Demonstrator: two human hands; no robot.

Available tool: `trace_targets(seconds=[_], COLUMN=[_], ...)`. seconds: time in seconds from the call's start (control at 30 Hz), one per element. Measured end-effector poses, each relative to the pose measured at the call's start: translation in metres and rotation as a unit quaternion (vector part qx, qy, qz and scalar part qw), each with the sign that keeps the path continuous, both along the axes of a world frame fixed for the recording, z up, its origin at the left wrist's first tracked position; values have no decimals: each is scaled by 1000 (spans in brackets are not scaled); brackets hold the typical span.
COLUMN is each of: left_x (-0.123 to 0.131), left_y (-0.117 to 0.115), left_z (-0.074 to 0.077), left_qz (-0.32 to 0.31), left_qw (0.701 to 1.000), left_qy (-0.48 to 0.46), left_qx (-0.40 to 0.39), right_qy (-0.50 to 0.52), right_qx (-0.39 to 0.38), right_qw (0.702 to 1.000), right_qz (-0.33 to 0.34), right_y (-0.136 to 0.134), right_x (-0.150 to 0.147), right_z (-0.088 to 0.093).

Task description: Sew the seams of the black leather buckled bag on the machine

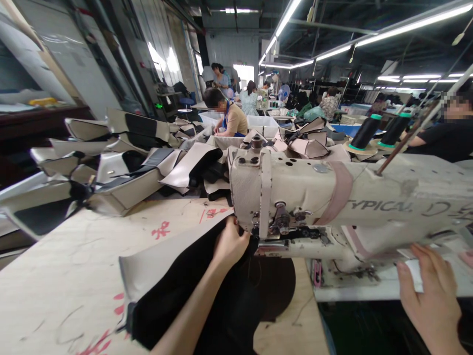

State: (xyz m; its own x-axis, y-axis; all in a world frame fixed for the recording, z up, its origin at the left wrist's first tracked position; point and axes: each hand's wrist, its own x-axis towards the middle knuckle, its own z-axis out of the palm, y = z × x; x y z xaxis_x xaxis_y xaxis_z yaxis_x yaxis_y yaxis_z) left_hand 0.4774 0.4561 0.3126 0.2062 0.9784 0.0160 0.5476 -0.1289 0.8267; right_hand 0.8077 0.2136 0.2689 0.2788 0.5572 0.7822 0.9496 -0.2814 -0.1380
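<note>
A cream industrial sewing machine (332, 197) stretches across the right half of the head view. My left hand (229, 242) reaches under its head and grips a black and beige fabric piece (173, 276) that lies on the wooden table (55, 276). My right hand (430, 291) rests with its fingers spread on white material at the machine's base, on the right. The needle area is hidden behind my left hand and the machine head.
Stacks of beige and black sewn pieces (111, 167) pile up along the table's far left. Two black thread cones (364, 132) stand behind the machine. Other people sit at work farther back and at the right edge.
</note>
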Motion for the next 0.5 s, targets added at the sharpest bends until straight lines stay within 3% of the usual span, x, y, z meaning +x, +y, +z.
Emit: trace_targets(seconds=[0.17,0.27,0.4,0.5], left_x=[0,0,0,-2], left_y=[-1,-2,-6,-8], left_z=[2,2,-1,-3], left_qz=[-22,-31,-18,-6], left_qw=[1000,999,1000,1000], left_qy=[8,11,17,27], left_qx=[3,8,13,11], right_qy=[17,26,36,32], right_qx=[35,64,42,55], right_qw=[999,998,998,998], right_qz=[1,0,11,1], right_y=[5,5,1,0], right_x=[2,-4,-12,-7], right_z=[-10,-36,-69,-66])
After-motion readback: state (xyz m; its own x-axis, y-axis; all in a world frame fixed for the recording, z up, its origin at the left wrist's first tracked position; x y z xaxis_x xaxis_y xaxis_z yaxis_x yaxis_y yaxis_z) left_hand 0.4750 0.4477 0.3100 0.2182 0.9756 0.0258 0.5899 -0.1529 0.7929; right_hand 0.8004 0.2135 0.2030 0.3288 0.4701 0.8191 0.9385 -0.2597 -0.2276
